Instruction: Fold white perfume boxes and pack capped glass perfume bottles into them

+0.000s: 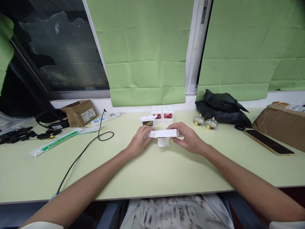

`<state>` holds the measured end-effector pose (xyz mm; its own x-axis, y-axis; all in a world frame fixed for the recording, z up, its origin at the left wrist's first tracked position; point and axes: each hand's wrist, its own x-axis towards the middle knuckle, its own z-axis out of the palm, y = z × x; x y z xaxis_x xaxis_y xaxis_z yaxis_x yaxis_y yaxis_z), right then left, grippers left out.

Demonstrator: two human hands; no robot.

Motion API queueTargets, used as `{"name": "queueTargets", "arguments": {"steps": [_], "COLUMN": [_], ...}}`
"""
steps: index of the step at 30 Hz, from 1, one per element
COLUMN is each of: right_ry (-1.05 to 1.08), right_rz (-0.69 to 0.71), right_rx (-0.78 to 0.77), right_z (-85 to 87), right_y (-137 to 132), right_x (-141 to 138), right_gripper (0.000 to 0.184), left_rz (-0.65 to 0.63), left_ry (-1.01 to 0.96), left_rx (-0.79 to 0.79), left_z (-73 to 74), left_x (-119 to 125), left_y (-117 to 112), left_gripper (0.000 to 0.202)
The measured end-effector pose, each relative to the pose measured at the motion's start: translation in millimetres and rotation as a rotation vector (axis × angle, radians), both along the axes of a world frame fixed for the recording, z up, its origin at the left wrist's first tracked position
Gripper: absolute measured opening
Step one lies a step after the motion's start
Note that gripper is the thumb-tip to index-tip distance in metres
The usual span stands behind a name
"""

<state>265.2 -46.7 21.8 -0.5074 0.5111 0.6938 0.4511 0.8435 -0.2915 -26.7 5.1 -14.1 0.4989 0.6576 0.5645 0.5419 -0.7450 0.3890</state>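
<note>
A small white cardboard box [166, 133] is held just above the table between my two hands. One of its flaps hangs down toward me, and side flaps stick out at its ends. My left hand [140, 140] grips the left end, fingers behind and thumb in front. At the right end my right hand [190, 138] pinches the box the same way. Just behind my left hand stands another white box [147, 120] with a dark floral picture and raised flaps. White boxes with red flower pictures [168, 116] are stacked farther back.
Two round glass bottles [211, 123] with gold tops stand right of the boxes. Beyond them lie black plastic bags [222, 109], a phone [269, 142] and a large brown parcel [281, 122]. To the left are a black cable [82, 153], an open carton [79, 113] and a green-white packet [57, 141].
</note>
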Motion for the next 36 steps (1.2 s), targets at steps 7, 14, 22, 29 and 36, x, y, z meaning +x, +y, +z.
{"name": "queueTargets", "arguments": {"steps": [7,14,22,29,36], "right_ry": [-0.060,-0.080,-0.007,-0.088,-0.051], "right_rz": [-0.005,-0.073,-0.048,-0.057,-0.063], "right_rx": [0.005,-0.005,0.056,0.042,0.041], "right_z": [1.9,2.6,2.1,8.6,8.9], "right_y": [1,2,2,-4,-4], "right_x": [1,4,2,0,-1], "right_gripper": [0.039,0.036,0.061,0.051,0.039], "left_rz": [-0.059,-0.071,-0.076,-0.050,-0.075], "left_ry": [-0.075,-0.112,-0.117,-0.123,-0.147], "left_rx": [-0.109,-0.174,-0.195,-0.218,-0.255], "left_z": [-2.5,-1.6,-1.5,-3.2,-4.7], "left_x": [1,2,1,0,-1], "left_y": [2,3,5,8,10], "left_gripper": [0.033,0.032,0.036,0.034,0.034]}}
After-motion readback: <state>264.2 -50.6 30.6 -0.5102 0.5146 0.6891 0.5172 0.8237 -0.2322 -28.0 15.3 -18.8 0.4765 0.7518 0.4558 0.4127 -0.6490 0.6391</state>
